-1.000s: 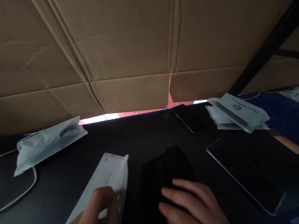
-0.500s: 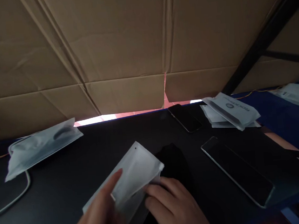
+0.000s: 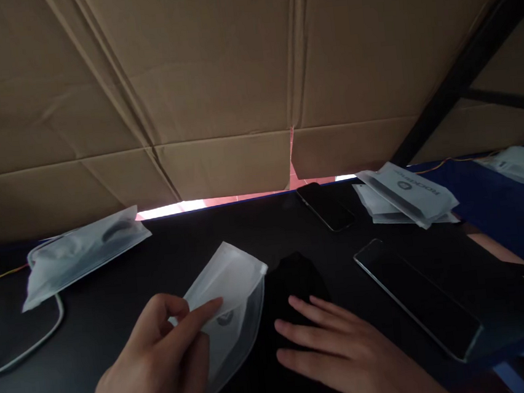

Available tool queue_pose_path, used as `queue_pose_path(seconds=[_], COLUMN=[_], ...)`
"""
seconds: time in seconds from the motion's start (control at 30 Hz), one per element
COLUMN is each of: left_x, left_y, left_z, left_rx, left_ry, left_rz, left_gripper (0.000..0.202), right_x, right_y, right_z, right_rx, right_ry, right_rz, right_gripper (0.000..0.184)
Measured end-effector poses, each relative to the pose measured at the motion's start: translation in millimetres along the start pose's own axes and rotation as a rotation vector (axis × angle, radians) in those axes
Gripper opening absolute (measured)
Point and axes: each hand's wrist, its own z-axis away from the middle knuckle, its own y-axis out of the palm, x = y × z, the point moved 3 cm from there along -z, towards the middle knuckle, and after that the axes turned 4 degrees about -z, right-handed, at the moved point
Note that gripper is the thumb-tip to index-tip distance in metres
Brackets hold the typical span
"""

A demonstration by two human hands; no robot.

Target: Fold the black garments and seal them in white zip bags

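Observation:
My left hand grips a frosted zip pouch by its left edge, with the index finger stretched over it. The pouch stands partly open, and a dark round logo shows through it. Beside it lies a soft-looking black item, probably cloth; its exact kind is hard to make out against the dark table. My right hand rests over this black item, fingers spread and holding nothing.
Two phones lie to the right, a large one and a smaller one. Flat printed pouches sit behind them. A filled pouch and a white cable are at left. Cardboard walls the back; another person's arm shows at right.
My right hand has let go of the pouch and moved right, its fingers spreading over the black item. The pouch has shifted slightly left, and its mouth now gapes wider.

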Motion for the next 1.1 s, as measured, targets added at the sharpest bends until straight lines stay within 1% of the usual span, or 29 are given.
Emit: queue_pose_path(seconds=[0.03,0.07,0.13,0.17,0.2,0.23,0.33,0.37,0.4,0.43,0.47,0.5,0.57,0.7,0.77,0.8,0.87,0.93,1.0,1.03,1.07,1.1], left_x=[0,0,-3,-5,-8,-12,-24,-28,-31,-33,-34,-35,-37,-41,-41,-40,-34,-24,-14,-10,-7,-6], left_y=[0.1,-0.1,-0.3,-0.2,0.0,0.3,1.5,2.1,2.9,3.8,4.7,5.4,6.1,7.5,10.4,12.3,15.7,17.9,21.4,24.5,28.2,32.3], left_z=[-1,-3,-7,-9,-10,-12,-15,-15,-15,-15,-15,-15,-16,-22,-22,-20,-13,-3,8,13,17,19], left_rx=[-0.014,-0.033,-0.056,-0.062,-0.059,-0.055,-0.035,-0.023,0.000,0.027,0.057,0.081,0.106,0.093,0.128,0.155,0.186,0.133,0.051,0.037,0.049,0.087], left_ry=[-0.011,-0.010,0.017,0.026,0.037,0.052,0.066,0.065,0.061,0.055,0.049,0.042,0.016,-0.018,-0.025,-0.021,0.011,0.086,0.182,0.229,0.269,0.295], left_rz=[-0.027,-0.045,-0.057,-0.055,-0.045,-0.030,0.013,0.030,0.056,0.088,0.127,0.173,0.276,0.445,0.496,0.515,0.512,0.412,0.234,0.156,0.101,0.072], left_gripper=[0.039,0.039,0.039,0.040,0.039,0.039,0.040,0.040,0.041,0.041,0.041,0.040,0.039,0.033,0.032,0.032,0.032,0.036,0.043,0.048,0.054,0.059], right_x=[-2,-3,-3,-2,-1,-1,0,2,6,10,15,20,25,23,21,19,18,17,19,21,22,24], right_y=[2,6,17,22,27,32,43,47,50,52,54,56,61,69,71,71,71,72,78,82,87,91], right_z=[2,3,6,8,10,12,20,20,19,15,10,4,-7,-14,-14,-13,-15,-18,-22,-24,-26,-28], right_rx=[0.024,0.035,-0.001,-0.065,-0.155,-0.266,-0.629,-0.713,-0.762,-0.771,-0.742,-0.686,-0.534,-0.228,-0.101,-0.045,0.014,-0.001,-0.050,-0.063,-0.064,-0.065], right_ry=[-0.010,-0.017,-0.018,-0.008,0.021,0.073,0.342,0.407,0.436,0.421,0.372,0.309,0.210,-0.008,-0.096,-0.104,-0.038,0.083,0.182,0.202,0.198,0.169], right_rz=[0.018,0.038,0.076,0.083,0.077,0.058,-0.059,-0.081,-0.079,-0.052,-0.008,0.043,0.121,0.118,0.077,0.053,0.007,-0.034,-0.057,-0.062,-0.060,-0.052], right_gripper=[0.057,0.057,0.044,0.036,0.032,0.032,0.033,0.033,0.034,0.034,0.033,0.031,0.025,0.033,0.036,0.039,0.043,0.039,0.033,0.029,0.025,0.020])
